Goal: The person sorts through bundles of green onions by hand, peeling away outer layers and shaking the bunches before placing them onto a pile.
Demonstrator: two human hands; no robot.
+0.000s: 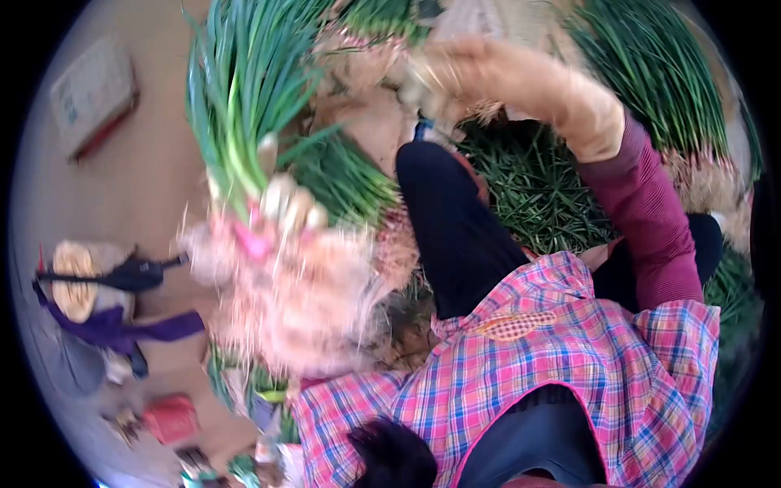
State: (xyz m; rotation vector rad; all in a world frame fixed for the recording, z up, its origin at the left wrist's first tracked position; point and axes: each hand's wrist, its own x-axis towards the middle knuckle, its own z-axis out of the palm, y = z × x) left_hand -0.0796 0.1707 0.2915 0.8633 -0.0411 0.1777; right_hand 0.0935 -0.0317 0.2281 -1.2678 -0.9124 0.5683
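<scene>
Gripping left hand [294, 203]: fingers curled close together, clamped around pale stems just above the pink bulbs [255, 241]. Holding at this firm base probably steadies the bunch without crushing its softer leaves.
Raised bunch of long green onions [244, 106]: in the left hand, off to the person's left, leaves pointing away and the blurred mass of pale, stringy roots [301, 285] towards the body; this likely lets the roots hang free.
Right hand [431, 85]: reached out beyond the dark-trousered knee [427, 175], blurred; whether its fingers are apart or together, I cannot tell.
Smaller green onion bundle [346, 175]: beside the raised bunch, roots gathered at one end, perhaps so the stems line up.
Large green onion bundle [651, 73]: on the right side, leaves aligned and roots nearer the person, presumably for easy reach.
Loose dark-green leaves [541, 183]: heaped between the legs, apparently where scraps can collect close by.
</scene>
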